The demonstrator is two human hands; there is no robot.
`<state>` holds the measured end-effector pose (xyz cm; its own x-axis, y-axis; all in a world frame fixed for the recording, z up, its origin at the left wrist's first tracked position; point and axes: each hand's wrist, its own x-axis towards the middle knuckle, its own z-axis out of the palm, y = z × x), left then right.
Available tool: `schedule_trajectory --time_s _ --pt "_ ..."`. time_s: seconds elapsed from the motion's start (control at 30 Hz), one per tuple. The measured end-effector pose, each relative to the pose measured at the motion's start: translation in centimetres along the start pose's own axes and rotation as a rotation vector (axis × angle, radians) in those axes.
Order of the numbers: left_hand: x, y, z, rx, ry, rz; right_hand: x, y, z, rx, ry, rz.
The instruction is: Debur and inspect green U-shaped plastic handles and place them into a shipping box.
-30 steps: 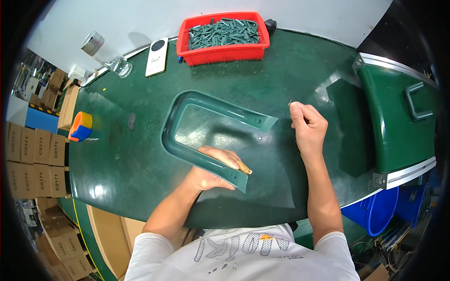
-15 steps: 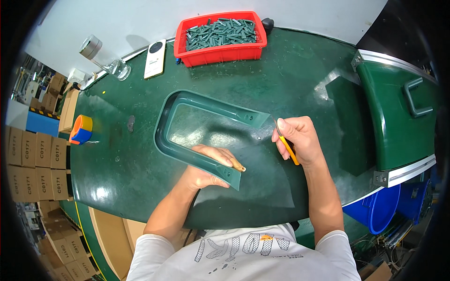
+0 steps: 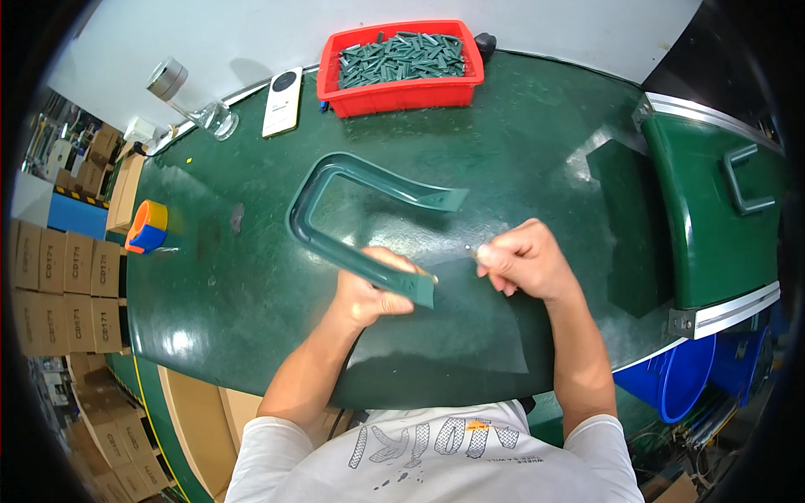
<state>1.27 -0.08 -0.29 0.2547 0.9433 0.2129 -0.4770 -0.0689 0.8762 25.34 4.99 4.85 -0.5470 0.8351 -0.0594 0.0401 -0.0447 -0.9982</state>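
My left hand (image 3: 366, 289) is closed around the lower arm of a dark green U-shaped plastic handle (image 3: 331, 239), near its flared end. A yellowish cover shows at one fingertip behind that end. The handle is held above the table, its bend to the left and its other flared end farther away. To the right, my right hand (image 3: 524, 261) is closed in a pinch, apart from the handle. The slim yellow-handled trimming tool seen in it half a second ago is now almost wholly hidden by the fingers.
A red bin (image 3: 401, 99) of small green pieces stands at the back, near a phone (image 3: 283, 102) and a glass bottle (image 3: 204, 113). Tape rolls (image 3: 148, 226) lie at left. A green panel with a handle (image 3: 713, 201) stands at right, above a blue bucket (image 3: 671, 381).
The U-shaped handle has tilted, and its near end has risen away from me. My right hand has moved slightly left and turned, so the yellow tool is now hidden.
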Motion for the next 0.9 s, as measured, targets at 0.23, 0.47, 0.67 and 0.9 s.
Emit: schedule_trajectory --time_s 0.23,0.47,0.67,0.9 --pt "-0.2 0.4 -1.5 -0.383 0.147 -0.038 0.8 1.3 0.5 0.155 0.162 0.003" --pt "-0.1 0.6 -1.8 -0.465 0.174 -0.038 0.7 1.1 3.0 -0.175 0.185 -0.177" --pt "-0.2 0.7 -2.0 -0.493 0.199 -0.04 0.3 0.3 4.2 -0.52 0.087 -0.438" --pt "-0.1 0.7 -2.3 -0.505 0.177 -0.033 0.5 1.8 3.8 -0.383 0.194 -0.387"
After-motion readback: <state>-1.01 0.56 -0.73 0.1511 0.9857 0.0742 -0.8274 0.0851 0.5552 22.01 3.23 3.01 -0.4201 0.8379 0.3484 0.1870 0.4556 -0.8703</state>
